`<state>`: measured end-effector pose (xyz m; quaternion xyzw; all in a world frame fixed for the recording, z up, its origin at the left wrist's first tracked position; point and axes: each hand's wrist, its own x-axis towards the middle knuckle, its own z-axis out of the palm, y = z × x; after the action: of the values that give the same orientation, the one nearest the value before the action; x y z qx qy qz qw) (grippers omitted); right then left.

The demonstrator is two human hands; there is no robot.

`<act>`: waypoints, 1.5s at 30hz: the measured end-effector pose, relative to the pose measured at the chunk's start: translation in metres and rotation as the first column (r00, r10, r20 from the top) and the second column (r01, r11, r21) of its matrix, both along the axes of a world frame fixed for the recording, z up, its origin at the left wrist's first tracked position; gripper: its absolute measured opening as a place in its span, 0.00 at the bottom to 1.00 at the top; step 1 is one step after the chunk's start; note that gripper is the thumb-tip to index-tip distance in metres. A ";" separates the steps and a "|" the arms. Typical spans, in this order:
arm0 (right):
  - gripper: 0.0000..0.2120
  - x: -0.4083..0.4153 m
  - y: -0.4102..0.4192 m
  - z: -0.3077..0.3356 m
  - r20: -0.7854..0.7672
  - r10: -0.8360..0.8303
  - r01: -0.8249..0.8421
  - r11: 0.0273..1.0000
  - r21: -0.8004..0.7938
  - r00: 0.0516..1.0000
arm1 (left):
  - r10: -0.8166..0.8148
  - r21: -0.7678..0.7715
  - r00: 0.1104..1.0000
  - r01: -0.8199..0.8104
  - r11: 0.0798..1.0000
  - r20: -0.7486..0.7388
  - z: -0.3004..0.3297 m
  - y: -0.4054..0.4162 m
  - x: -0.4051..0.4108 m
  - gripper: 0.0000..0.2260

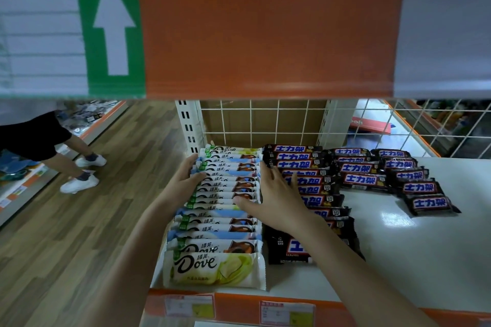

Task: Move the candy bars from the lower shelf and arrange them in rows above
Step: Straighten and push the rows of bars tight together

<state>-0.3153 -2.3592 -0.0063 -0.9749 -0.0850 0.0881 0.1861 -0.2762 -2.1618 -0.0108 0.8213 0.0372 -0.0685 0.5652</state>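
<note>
White and glossy, the shelf (398, 255) carries an orange front strip with price labels (288, 313), a wire grid back (252, 122) and, overhead, an orange and green panel with a white arrow (114, 24). A long overlapping row of white Dove bars (223, 210) runs from the grid to the front edge on the shelf's left side. Just beside it lies a row of dark Snickers bars (313, 183), and two shorter rows of the same bars (361, 172) (417, 183) lie further right. The left hand (183, 180) rests against the outer edge of the Dove row, fingers fairly straight and pressing on the wrapper ends. The right hand (276, 202) lies spread and flat across the seam between the Dove and Snickers rows, thumb on the white wrappers, gripping nothing. Wood flooring (87, 220) stretches left, where another person's legs in white sneakers (79, 183) stand.
</note>
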 end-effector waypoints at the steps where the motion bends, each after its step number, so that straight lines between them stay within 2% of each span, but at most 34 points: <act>1: 0.46 0.000 0.001 0.001 0.016 -0.013 0.013 0.999 0.036 1.000 | 0.013 -0.004 1.000 -0.013 1.000 0.012 0.000 -0.001 0.000 0.24; 5: 0.42 -0.003 0.009 0.007 0.092 -0.036 0.010 0.965 0.263 0.995 | 0.119 -0.144 0.992 -0.112 0.983 0.042 -0.003 0.002 0.000 0.23; 9: 0.38 -0.006 0.021 0.013 -0.071 -0.096 0.119 0.820 0.559 0.993 | 0.127 -0.131 0.990 -0.118 0.984 0.065 -0.006 0.002 0.000 0.18; 12: 0.37 0.000 0.025 0.012 -0.136 -0.141 0.194 0.781 0.594 0.981 | 0.109 -0.116 0.992 -0.103 0.988 0.055 -0.006 -0.001 -0.001 0.17; 15: 0.37 0.008 0.026 0.013 -0.166 -0.181 0.243 0.798 0.552 0.969 | 0.095 -0.038 0.995 -0.094 0.995 0.041 -0.007 0.001 0.000 0.19; 19: 0.34 0.011 0.027 0.017 -0.194 -0.149 0.215 0.894 0.392 0.970 | 0.046 0.131 0.997 -0.054 0.990 0.068 -0.006 0.001 0.000 0.20; 25: 0.33 0.006 0.032 0.022 -0.107 -0.095 0.114 0.974 0.195 0.990 | -0.048 0.427 0.983 -0.034 0.904 0.180 -0.002 0.002 -0.001 0.21; 27: 0.29 0.000 0.031 0.022 -0.052 -0.073 0.079 0.987 0.140 0.996 | -0.072 0.434 0.987 0.002 0.901 0.146 -0.003 0.010 -0.005 0.22; 30: 0.22 -0.005 0.029 0.021 -0.020 -0.059 0.060 0.992 0.107 0.998 | -0.129 0.358 0.991 0.110 0.927 0.027 -0.001 0.021 -0.014 0.28; 33: 0.32 -0.007 0.030 0.021 -0.030 -0.039 0.041 0.994 0.098 0.999 | -0.161 0.251 0.985 0.171 0.953 -0.062 0.005 0.019 -0.021 0.36; 36: 0.37 -0.008 0.032 0.020 -0.020 -0.036 0.037 0.995 0.090 0.999 | -0.160 0.290 0.986 0.167 0.942 -0.050 0.002 0.007 -0.022 0.34; 45: 0.40 -0.010 0.036 0.014 0.010 -0.073 0.072 0.993 0.099 0.997 | -0.100 0.387 0.995 0.097 0.917 -0.013 0.002 -0.006 -0.023 0.34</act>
<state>-0.3251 -2.3230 0.0073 -0.9676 -0.0551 0.0703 0.2363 -0.2997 -2.1679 -0.0093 0.9179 0.0065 -0.0852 0.3876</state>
